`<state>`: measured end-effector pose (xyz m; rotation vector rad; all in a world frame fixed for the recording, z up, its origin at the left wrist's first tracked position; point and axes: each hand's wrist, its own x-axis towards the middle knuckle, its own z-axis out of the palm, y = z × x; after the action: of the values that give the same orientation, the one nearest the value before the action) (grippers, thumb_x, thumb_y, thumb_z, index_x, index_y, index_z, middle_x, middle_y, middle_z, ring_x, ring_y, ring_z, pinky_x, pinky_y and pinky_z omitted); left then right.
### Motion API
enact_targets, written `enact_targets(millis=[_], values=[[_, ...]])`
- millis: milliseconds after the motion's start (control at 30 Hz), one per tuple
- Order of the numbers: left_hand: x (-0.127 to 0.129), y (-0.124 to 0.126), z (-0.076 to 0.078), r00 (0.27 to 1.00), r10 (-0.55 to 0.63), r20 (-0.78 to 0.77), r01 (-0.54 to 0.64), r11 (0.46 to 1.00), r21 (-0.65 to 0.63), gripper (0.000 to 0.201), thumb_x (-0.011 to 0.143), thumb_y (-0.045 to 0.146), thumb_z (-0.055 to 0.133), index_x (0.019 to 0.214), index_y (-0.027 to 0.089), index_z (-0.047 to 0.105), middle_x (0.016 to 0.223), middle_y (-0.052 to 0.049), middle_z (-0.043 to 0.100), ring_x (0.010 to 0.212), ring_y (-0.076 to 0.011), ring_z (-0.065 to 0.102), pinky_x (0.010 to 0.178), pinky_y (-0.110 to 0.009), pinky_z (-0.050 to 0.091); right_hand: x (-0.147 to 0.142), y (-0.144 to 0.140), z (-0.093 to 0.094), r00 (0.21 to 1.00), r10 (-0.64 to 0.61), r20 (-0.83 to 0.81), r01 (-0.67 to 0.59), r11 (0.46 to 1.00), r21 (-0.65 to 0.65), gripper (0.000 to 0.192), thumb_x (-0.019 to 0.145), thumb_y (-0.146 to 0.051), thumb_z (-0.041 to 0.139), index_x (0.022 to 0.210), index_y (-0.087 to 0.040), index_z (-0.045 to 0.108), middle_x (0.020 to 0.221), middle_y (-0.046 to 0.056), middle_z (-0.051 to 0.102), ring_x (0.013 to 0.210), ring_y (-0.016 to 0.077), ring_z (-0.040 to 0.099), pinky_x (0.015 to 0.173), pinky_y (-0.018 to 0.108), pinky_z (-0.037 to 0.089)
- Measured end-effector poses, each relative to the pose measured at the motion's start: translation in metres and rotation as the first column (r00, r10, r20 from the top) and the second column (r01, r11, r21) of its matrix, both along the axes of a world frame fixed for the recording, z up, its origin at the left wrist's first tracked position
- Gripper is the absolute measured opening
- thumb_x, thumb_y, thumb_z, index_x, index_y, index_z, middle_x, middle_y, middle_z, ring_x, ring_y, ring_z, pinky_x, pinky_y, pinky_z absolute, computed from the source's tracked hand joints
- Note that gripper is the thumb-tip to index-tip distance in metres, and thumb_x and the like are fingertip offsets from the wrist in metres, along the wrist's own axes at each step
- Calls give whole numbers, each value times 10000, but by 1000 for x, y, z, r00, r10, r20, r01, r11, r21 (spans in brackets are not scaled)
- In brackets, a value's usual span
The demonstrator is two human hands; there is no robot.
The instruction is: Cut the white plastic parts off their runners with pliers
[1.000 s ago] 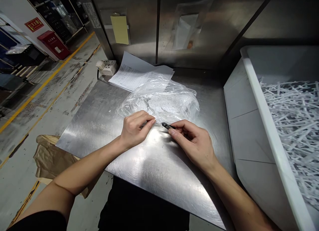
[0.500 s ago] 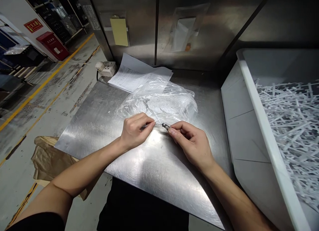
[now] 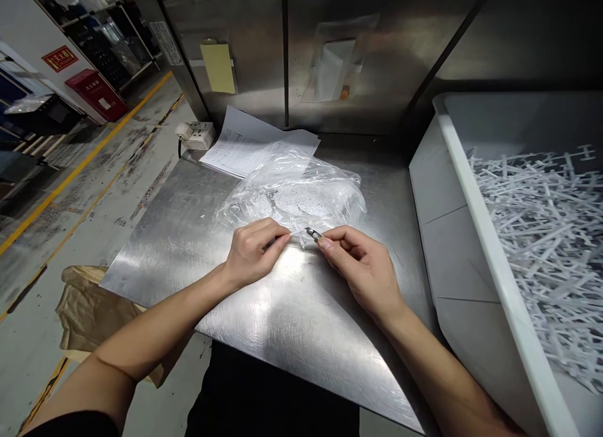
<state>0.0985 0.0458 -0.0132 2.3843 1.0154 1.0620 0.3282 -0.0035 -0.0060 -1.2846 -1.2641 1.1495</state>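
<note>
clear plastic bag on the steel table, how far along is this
Done: nothing visibly finished; the crumpled clear plastic bag lies closed. In hand: left hand pinches its near edge, right hand holds a small dark blade against it. Left: the bag still looks uncut.

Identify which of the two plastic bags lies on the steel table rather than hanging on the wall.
The crumpled bag pinched by both hands; the other hangs flat.

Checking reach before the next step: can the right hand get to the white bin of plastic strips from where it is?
Probably yes. The right hand pinches a small dark tool at the clear bag; the white bin stands open-topped beside that arm, bare table between, but the hand is occupied.
</note>
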Motion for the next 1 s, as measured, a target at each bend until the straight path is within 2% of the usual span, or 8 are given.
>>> enact_targets(millis=[100,367,833,1000], values=[[1,-1,0,998,-51,35,50,998,25,125,1081,209,672,1031,175,782,926,-59,808,811,-162,744,738,-302,565,0,1,-2,997,-64,46,62,997,42,241,958,-451,751,911,-215,759,699,-9,607,649,154,511,612,296,420],[3,-3,0,992,-112,61,105,988,112,95,1075,168,676,1056,182,768,922,-57,802,825,-160,757,747,-298,601,-1,-1,-6,988,-103,110,95,992,82,237,954,-454,760,977,-220,778,753,9,681,665,164,587,605,290,486],[5,-5,1,987,-148,57,139,981,136,122,1075,170,655,1050,191,772,902,-56,803,814,-179,771,736,-309,624,-3,-4,-5,977,-109,184,83,986,141,221,981,-438,746,1009,-221,770,764,12,714,663,167,614,629,308,512],[6,-7,-2,982,-177,64,167,977,135,77,1060,150,686,1061,182,756,895,-56,794,800,-174,761,719,-300,618,-5,-5,-5,981,-94,172,74,990,118,202,984,-419,728,973,-221,767,752,10,708,651,163,608,608,298,492]])
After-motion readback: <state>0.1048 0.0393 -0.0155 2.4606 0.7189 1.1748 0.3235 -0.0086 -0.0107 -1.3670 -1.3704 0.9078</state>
